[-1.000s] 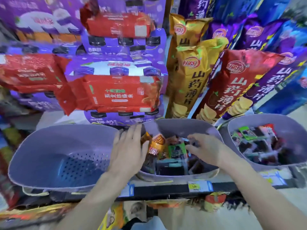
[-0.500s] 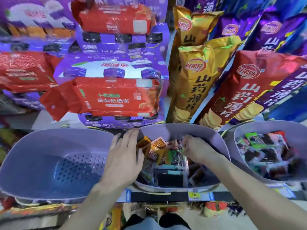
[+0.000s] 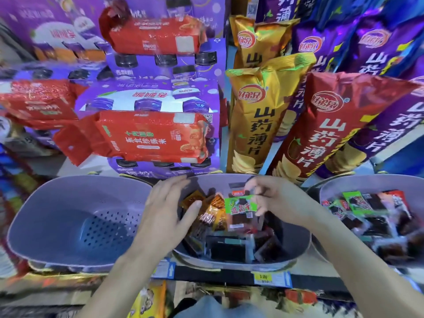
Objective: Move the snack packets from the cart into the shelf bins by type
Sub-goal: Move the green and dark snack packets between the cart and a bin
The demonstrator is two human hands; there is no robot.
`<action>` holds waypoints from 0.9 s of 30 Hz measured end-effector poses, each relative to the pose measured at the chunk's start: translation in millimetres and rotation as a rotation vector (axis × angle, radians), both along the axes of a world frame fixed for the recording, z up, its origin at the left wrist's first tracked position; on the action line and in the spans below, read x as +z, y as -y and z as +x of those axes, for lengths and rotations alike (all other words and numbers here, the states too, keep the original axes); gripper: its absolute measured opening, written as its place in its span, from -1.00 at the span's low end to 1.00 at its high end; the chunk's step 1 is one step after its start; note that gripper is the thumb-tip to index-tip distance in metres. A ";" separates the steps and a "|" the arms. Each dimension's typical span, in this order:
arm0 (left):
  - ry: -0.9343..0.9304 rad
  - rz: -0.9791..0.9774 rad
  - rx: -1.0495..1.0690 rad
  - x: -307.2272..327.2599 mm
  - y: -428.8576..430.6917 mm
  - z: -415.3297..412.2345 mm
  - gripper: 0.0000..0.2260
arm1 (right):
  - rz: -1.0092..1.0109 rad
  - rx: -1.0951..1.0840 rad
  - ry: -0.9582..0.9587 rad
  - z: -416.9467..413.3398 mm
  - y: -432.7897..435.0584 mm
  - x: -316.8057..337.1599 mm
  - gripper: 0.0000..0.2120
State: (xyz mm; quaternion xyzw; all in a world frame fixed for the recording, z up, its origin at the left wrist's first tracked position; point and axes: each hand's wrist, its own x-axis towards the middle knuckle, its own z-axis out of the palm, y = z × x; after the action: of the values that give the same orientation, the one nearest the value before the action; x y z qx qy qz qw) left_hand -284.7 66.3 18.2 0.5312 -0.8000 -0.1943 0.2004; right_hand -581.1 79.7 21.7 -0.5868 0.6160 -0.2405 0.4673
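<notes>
Right grip [image 3: 275, 200]: fingers curled, pinching a green snack packet [image 3: 238, 205] by its right edge. Packet held just above the pile in the middle bin [image 3: 296, 239].

Left grip [image 3: 165, 212]: wide open, fingers straight, holding nothing. Hovering over the middle bin's left rim, thumb at the orange packets [image 3: 212, 212] — contact unclear.

Dark packets [image 3: 227, 246] heaped lower in the same bin.

Left bin [image 3: 57, 214]: lilac, perforated floor showing.

Right bin [image 3: 330, 187]: green, red and dark packets mixed.

All three bins side by side on the shelf edge [image 3: 206, 271], yellow price tag [image 3: 263, 277] under the middle one.

Behind: yellow chip bag [image 3: 254, 115], red chip bag [image 3: 321, 129], red rice pack [image 3: 151, 136] against purple boxes [image 3: 146, 97].
</notes>
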 end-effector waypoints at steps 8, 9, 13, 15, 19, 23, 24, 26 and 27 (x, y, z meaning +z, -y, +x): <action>-0.521 0.369 0.078 0.2 0.7 -21.4 -0.74 | 0.070 -0.061 0.468 41.7 0.7 11.6 -0.79; -0.582 0.377 0.113 0.1 0.6 -18.1 -0.71 | 0.111 -0.081 0.452 43.5 1.0 5.1 -0.80; -0.766 0.439 0.271 -0.5 2.0 0.7 -0.64 | 0.197 0.153 -0.020 46.0 0.0 -29.5 -0.73; -0.805 0.439 0.308 0.8 3.6 7.1 -0.66 | 0.218 0.418 -0.383 54.1 -1.9 -43.0 -0.61; -0.790 0.417 0.329 2.8 3.6 9.7 -0.91 | 0.210 0.673 -0.684 70.0 -5.1 -57.8 -0.65; -0.794 0.470 0.355 1.5 3.9 8.1 -0.94 | 0.184 0.708 -0.640 63.6 -2.5 -59.4 -0.84; -0.805 0.483 0.347 2.1 4.4 8.1 -0.94 | 0.175 0.674 -0.587 57.2 -0.8 -56.0 -0.84; -0.828 0.502 0.341 3.8 5.0 8.3 -0.91 | 0.130 0.525 -0.415 39.3 3.0 -45.5 -0.87; -0.828 0.504 0.344 4.6 5.6 8.3 -0.88 | 0.116 0.433 -0.290 30.7 4.7 -38.3 -0.90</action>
State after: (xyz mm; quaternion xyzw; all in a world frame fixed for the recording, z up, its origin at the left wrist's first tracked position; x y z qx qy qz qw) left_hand -276.4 60.7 22.8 0.5653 -0.4830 -0.5395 0.3951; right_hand -550.4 75.0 -16.6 -0.7055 0.5492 -0.0127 0.4478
